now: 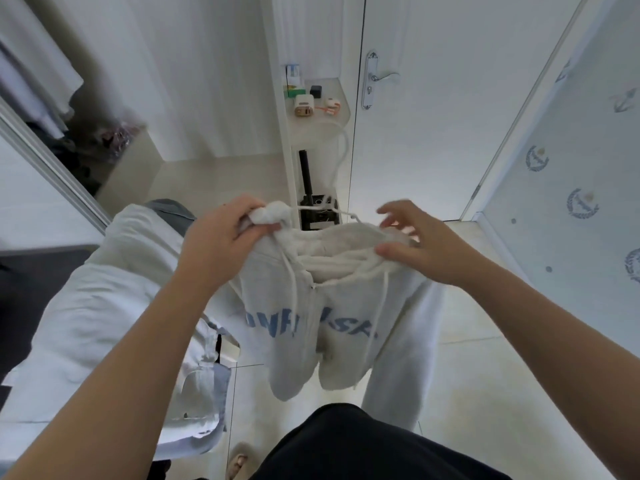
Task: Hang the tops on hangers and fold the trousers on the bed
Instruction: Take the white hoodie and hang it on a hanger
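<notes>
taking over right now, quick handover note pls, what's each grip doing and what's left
Left grip: grips one bunched shoulder of the hoodie.
Right grip: pinches the other shoulder, thumb in front.
Hanger: its hook sticks up behind the hoodie, which hangs in mid-air.
Done: nothing visibly hung yet.
Left: seat the hoodie on the hanger and hang it, then sort the pale clothes lying to the left.
</notes>
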`<action>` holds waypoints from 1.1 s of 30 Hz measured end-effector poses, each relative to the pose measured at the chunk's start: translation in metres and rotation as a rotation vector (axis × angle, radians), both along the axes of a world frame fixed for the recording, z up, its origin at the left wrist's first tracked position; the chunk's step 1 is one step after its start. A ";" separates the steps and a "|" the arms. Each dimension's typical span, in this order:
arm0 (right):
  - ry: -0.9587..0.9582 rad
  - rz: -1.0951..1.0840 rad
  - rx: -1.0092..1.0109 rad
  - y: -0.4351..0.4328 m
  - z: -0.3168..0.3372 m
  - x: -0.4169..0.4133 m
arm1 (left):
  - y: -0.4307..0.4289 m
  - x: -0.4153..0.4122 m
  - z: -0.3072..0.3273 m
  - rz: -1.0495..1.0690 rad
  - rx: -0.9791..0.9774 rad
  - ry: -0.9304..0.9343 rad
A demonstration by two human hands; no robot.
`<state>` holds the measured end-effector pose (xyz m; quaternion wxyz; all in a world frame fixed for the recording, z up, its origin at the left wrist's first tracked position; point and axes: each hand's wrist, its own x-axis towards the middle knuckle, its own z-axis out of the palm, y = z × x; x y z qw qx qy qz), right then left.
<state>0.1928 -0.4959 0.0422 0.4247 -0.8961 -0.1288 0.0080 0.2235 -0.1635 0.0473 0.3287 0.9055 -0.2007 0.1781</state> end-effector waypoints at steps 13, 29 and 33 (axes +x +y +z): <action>-0.171 -0.249 0.058 -0.034 -0.001 0.020 | 0.024 0.021 0.022 0.134 0.172 -0.054; -0.458 0.017 0.013 0.001 0.092 0.015 | -0.006 0.016 0.041 0.029 0.270 -0.150; -0.415 0.041 -0.007 0.008 0.111 0.009 | -0.005 0.018 0.055 0.024 -0.028 -0.166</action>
